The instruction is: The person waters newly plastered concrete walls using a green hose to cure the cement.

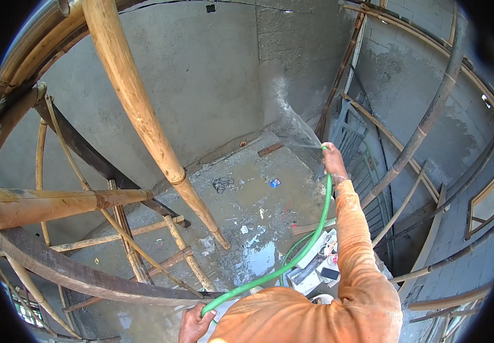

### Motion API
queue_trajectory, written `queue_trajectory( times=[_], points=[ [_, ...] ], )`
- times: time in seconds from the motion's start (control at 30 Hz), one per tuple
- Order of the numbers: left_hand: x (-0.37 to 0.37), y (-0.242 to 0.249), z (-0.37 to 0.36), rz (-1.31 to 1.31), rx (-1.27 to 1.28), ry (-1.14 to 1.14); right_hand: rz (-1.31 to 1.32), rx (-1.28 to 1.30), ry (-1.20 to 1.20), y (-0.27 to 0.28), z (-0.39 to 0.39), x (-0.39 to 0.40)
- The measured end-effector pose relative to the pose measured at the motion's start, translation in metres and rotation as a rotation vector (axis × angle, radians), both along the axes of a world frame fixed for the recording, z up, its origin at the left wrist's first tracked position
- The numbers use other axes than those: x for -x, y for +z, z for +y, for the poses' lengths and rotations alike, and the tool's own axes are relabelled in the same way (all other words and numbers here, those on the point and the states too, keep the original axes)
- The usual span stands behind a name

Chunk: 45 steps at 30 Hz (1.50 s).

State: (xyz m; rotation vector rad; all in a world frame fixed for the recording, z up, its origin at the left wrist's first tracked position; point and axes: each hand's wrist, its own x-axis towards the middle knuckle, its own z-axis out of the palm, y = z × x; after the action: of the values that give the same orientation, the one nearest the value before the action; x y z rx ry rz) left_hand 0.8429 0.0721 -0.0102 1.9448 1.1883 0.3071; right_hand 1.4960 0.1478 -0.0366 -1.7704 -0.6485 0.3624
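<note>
A green hose (pixel 270 276) runs in a curve across the front of my body. My right hand (pixel 334 160), at the end of an outstretched arm in an orange sleeve, is closed around the hose near its mouth. Water (pixel 295 117) sprays from there toward the grey plastered wall (pixel 201 74) and its corner. Low at the front, my left hand (pixel 195 324) is wrapped around a lower stretch of the same hose.
Bamboo poles (pixel 138 103) and a curved-looking dark beam (pixel 87 274) frame the left side. Slatted pale-blue frames (pixel 352 128) lean at the right. Below lie a puddle (pixel 258 254), scattered debris, a blue wrapper (pixel 275 183) and a phone-like dark object (pixel 330 273).
</note>
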Motion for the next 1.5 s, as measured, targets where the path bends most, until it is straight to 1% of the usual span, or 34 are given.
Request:
queue_trajectory(
  times=[0.07,0.13,0.17,0.2,0.23,0.27,0.33,0.4,0.43,0.5,0.53,0.57,0.6,0.63,0.67,0.73,0.77,0.8,0.87,0.9,0.93,0.97,1.0,1.07,1.1,1.17,1.2,1.27,1.3,1.43,1.5],
  points=[
    [0.0,-0.003,-0.001,-0.027,0.027,-0.019,0.061,-0.051,-0.124,0.016,-0.013,-0.009],
    [-0.003,0.002,-0.009,0.114,-0.172,-0.004,0.042,-0.209,-0.225,0.016,-0.022,-0.033],
    [-0.004,0.0,-0.009,0.109,-0.178,0.002,0.039,-0.23,-0.252,0.023,-0.026,-0.037],
    [-0.004,-0.006,-0.008,0.042,-0.114,0.017,0.035,-0.253,-0.28,0.029,-0.03,-0.04],
    [-0.005,-0.013,-0.006,-0.026,-0.052,0.031,0.009,-0.195,-0.262,0.03,-0.028,-0.045],
    [-0.002,-0.023,-0.004,-0.035,-0.064,0.039,0.003,-0.208,-0.253,0.034,-0.029,-0.046],
    [0.005,-0.047,-0.001,-0.097,-0.034,0.02,-0.087,-0.15,-0.276,0.042,-0.03,-0.047],
    [0.006,-0.054,-0.001,-0.12,-0.012,0.02,-0.007,-0.298,-0.283,0.056,-0.035,-0.058],
    [0.004,-0.052,-0.003,-0.126,0.017,0.024,-0.017,-0.324,-0.313,0.073,-0.033,-0.054],
    [-0.001,-0.047,-0.003,-0.135,0.072,0.021,-0.073,-0.403,-0.229,0.113,-0.028,-0.035],
    [-0.003,-0.044,-0.002,-0.137,0.061,0.028,-0.109,-0.436,-0.186,0.135,-0.022,-0.019],
    [-0.006,-0.041,0.0,-0.152,0.078,0.009,-0.109,-0.448,-0.181,0.156,-0.017,-0.002],
    [-0.008,-0.039,0.002,-0.167,0.096,-0.012,-0.162,-0.465,-0.057,0.177,-0.012,0.015],
    [-0.006,-0.045,0.0,-0.225,0.016,0.012,-0.217,-0.481,0.068,0.194,-0.006,0.029],
    [-0.006,-0.05,0.001,-0.231,0.0,0.013,-0.266,-0.471,0.097,0.206,0.001,0.039],
    [-0.005,-0.056,0.006,-0.202,-0.003,-0.02,-0.286,-0.537,0.147,0.23,0.007,0.055],
    [-0.012,-0.021,0.005,-0.145,0.067,-0.019,-0.268,-0.576,0.127,0.238,0.01,0.056],
    [-0.012,-0.024,0.005,-0.15,0.05,-0.009,-0.249,-0.616,0.109,0.245,0.014,0.055],
    [-0.002,-0.053,0.002,-0.206,-0.002,0.031,-0.238,-0.666,0.138,0.256,0.025,0.057],
    [0.007,-0.106,0.005,-0.309,-0.114,0.037,-0.266,-0.627,0.171,0.265,0.028,0.068],
    [0.005,-0.09,0.007,-0.265,-0.083,0.059,-0.291,-0.593,0.209,0.275,0.034,0.078],
    [0.002,-0.065,0.002,-0.215,-0.047,0.086,-0.306,-0.633,0.226,0.282,0.04,0.081],
    [-0.002,-0.046,0.0,-0.194,-0.079,0.119,-0.303,-0.716,0.237,0.292,0.046,0.084],
    [-0.014,-0.017,-0.005,-0.27,-0.01,0.16,-0.29,-0.782,0.222,0.319,0.053,0.101],
    [-0.018,-0.007,-0.008,-0.261,-0.029,0.17,-0.278,-0.801,0.228,0.329,0.059,0.108],
    [-0.025,0.006,-0.007,-0.407,0.066,0.183,-0.364,-0.818,0.293,0.356,0.067,0.127],
    [-0.027,0.001,-0.005,-0.411,0.049,0.179,-0.371,-0.796,0.295,0.37,0.066,0.14],
    [-0.026,-0.027,-0.007,-0.471,-0.171,0.296,-0.394,-0.832,0.303,0.395,0.067,0.158],
    [-0.027,-0.042,-0.004,-0.532,-0.248,0.307,-0.402,-0.838,0.305,0.405,0.068,0.159],
    [-0.023,-0.03,-0.005,-0.567,-0.173,0.285,-0.402,-0.897,0.356,0.436,0.08,0.165],
    [-0.024,-0.026,-0.01,-0.588,-0.078,0.377,-0.418,-0.924,0.359,0.445,0.083,0.173]
  ],
)
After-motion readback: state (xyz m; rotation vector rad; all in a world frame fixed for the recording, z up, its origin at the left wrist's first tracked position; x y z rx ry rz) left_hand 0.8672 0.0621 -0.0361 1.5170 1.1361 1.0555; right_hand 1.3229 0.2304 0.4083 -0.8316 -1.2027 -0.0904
